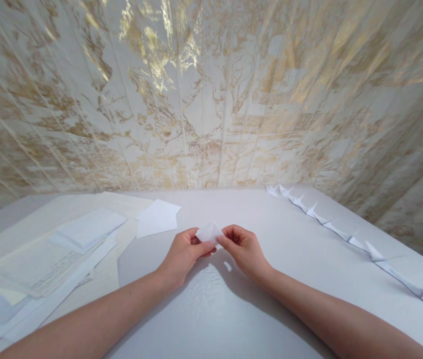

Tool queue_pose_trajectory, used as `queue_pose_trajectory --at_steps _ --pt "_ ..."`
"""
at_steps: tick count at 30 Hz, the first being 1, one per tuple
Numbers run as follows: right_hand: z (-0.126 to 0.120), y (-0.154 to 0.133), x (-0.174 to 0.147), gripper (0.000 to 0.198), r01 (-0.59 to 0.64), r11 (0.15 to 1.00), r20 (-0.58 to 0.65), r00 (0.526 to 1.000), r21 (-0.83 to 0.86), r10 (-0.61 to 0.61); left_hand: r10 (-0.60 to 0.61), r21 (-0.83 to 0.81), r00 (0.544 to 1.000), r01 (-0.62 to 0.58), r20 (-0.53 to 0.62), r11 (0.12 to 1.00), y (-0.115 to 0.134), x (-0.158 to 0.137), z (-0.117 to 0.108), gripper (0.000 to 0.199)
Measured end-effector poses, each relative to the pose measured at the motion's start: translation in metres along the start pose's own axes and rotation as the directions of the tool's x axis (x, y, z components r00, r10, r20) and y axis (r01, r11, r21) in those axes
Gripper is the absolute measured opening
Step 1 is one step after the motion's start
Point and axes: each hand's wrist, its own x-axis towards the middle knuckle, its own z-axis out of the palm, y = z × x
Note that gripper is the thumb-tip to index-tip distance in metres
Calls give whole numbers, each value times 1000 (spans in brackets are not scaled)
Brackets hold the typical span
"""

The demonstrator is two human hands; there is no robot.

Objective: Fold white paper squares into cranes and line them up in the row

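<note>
Between my two hands, above the middle of the white table, is a small folded piece of white paper (209, 232). My left hand (187, 252) pinches its left and lower side, thumb on top and fingers beneath. My right hand (243, 249) grips the right corner between thumb and curled fingers. Creases run up to a point at the paper's top edge. The fingers hide its lower part and underside.
Several folded paper figures (333, 227) stand in a row along the table's right edge. Loose white sheets (159, 218) lie at the back left, beside a spread of stacked papers, some printed (43, 267). A gold-patterned curtain (204, 109) hangs behind the table (211, 314).
</note>
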Motion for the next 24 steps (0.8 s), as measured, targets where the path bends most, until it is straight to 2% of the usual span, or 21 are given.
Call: queue_pose_trajectory --at_steps 3,9,13,19,21,24 --pt "0 0 0 21 -23 999 2 1000 33 23 19 30 999 -18 -26 999 0 -1 -1 19" --pt "2 2 -1 22 -89 990 84 993 111 80 24 -30 1000 -24 -17 999 4 -2 2 31" --pt "3 1 -1 22 -119 983 87 990 139 108 -6 -14 1000 5 -11 1000 5 -2 2 32" --pt "2 0 -2 20 -84 992 118 990 91 73 13 123 1000 -15 23 992 2 -2 -1 24" --pt "-1 1 0 19 -83 994 121 990 66 75 46 142 998 -50 32 989 4 -1 -4 24" --pt "-4 4 2 20 -83 995 111 991 50 77 172 131 985 -171 0 977 7 1 -10 26"
